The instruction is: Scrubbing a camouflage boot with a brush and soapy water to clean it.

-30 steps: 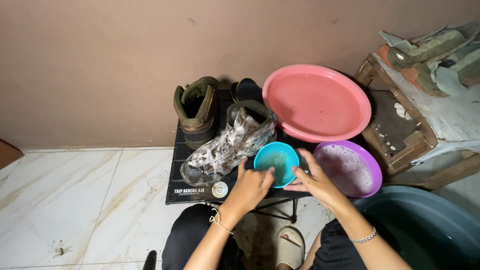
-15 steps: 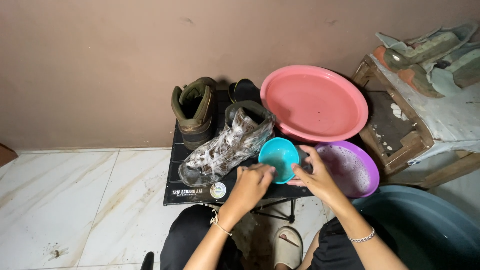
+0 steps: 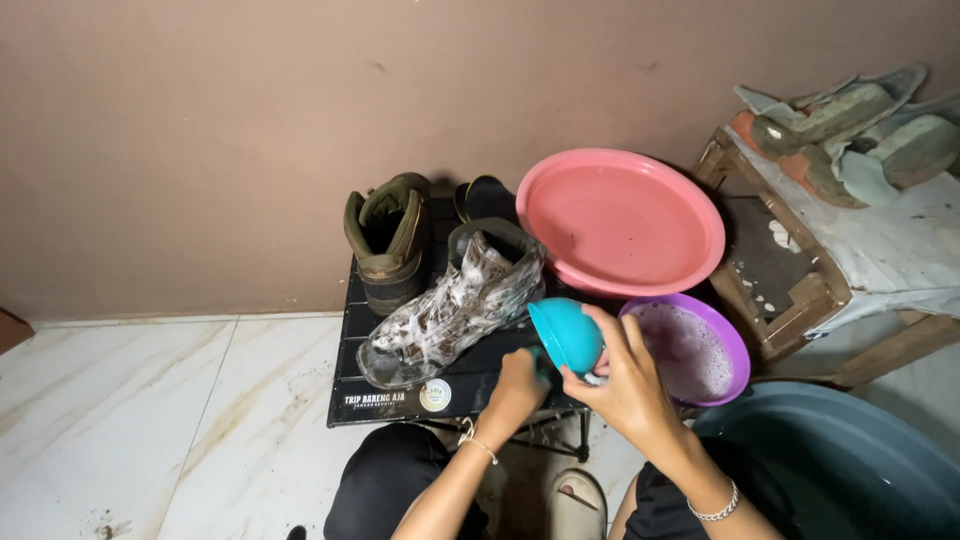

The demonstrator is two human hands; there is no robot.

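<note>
Largest first: brown wall [image 3: 200, 130] fills the top half, white marble-look tile floor [image 3: 150, 420] runs lower left. Dark blue-grey tub [image 3: 850, 460] sits at lower right, partly cut off by the frame edge. Worn wooden stand [image 3: 800, 290] at right, with a pale cloth and a pair of grubby shoes [image 3: 850, 125] piled on top.

Pink round basin [image 3: 620, 220] leans against the wall, just beside the stand. Small black folding table [image 3: 395, 385] stands centre, with the person's knees under its near edge. Purple bowl [image 3: 690, 345] with sudsy water sits below the pink basin, near the tub rim.

On the table: olive-brown boot [image 3: 388, 240] stands upright at the back left, clean-looking. Soapy boot [image 3: 450, 310] lies in front of it, toe toward lower left, covered in white foam.

Small teal bowl [image 3: 565, 335] is tipped on its side, mouth facing left toward the soapy boot, above the table's right edge and beside the purple bowl. Right hand [image 3: 625, 385] grips it from behind, fingers wrapped over the rim and the back. Left hand [image 3: 515, 385] is just below the bowl's mouth, fingers curled at something dark; can't tell what it holds. Thin bracelet on each wrist.
</note>
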